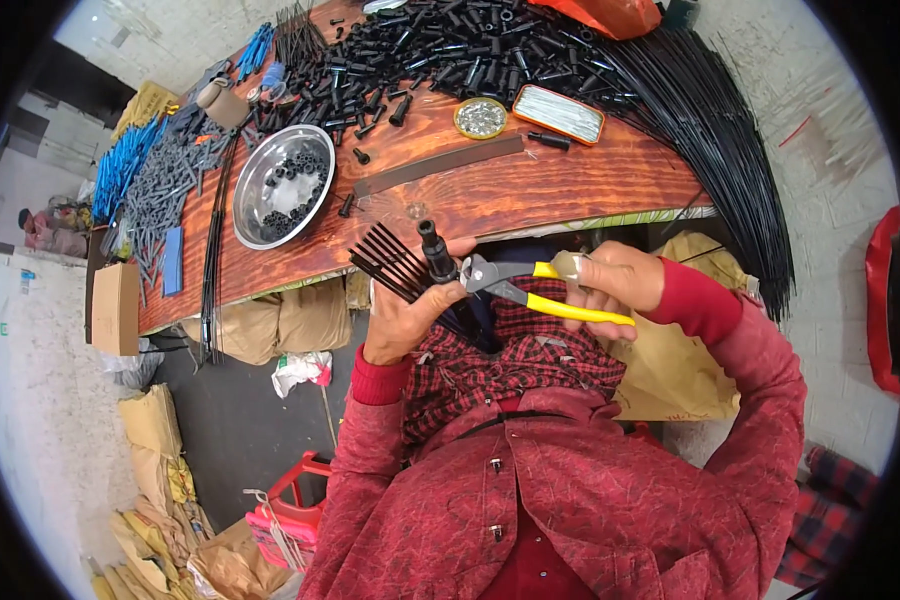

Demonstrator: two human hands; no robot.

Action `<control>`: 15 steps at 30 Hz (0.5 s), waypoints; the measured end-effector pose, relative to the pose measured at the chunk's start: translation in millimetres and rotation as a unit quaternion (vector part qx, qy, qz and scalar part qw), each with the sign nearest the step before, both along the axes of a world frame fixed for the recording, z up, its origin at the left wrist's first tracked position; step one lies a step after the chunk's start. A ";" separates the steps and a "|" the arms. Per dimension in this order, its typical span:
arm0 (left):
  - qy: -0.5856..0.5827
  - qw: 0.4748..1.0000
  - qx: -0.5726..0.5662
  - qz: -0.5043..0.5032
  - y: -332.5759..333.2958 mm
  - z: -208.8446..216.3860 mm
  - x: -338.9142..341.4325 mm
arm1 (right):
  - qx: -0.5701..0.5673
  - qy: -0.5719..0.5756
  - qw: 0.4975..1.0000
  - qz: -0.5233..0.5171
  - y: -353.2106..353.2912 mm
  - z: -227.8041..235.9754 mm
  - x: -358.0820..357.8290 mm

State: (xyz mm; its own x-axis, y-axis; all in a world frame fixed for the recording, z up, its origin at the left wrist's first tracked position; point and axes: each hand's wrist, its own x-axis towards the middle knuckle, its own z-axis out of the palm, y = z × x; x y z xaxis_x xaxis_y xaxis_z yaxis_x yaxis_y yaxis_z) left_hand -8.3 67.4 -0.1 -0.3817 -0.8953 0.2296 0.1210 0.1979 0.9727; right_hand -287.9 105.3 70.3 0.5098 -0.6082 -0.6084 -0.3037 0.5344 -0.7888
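Note:
My left hand (402,322) is closed around a black tubular part (435,248), held upright with its open end on top. Several thin black rods (388,262) fan out to the left from the same hand. My right hand (620,278) grips yellow-handled pliers (580,309), with something pale around one finger or the thumb. The pliers' metal jaws reach left to the black part, close beside my left thumb. What lies between the jaws is too small to make out. Both hands are over my lap, in front of the table's near edge.
On the wooden table (450,195) lie a metal bowl (260,235) with small black rings, a flat bar (440,168), a round tin (481,118) and a rectangular tin (560,113) of metal pieces. Black tubes (480,50) heap behind; long black rods (710,130) overhang the right side.

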 end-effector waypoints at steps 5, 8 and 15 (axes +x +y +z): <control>0.007 0.999 0.030 -0.026 -0.4 6.5 -4.1 | -0.057 0.021 0.998 0.034 -0.9 -6.6 -7.9; -0.017 1.000 0.015 -0.008 -2.1 1.0 0.7 | -0.554 0.260 0.787 0.082 8.2 -2.0 9.2; -0.004 0.999 0.047 -0.004 1.0 2.3 0.4 | -0.640 0.316 0.698 0.060 15.7 -14.6 17.1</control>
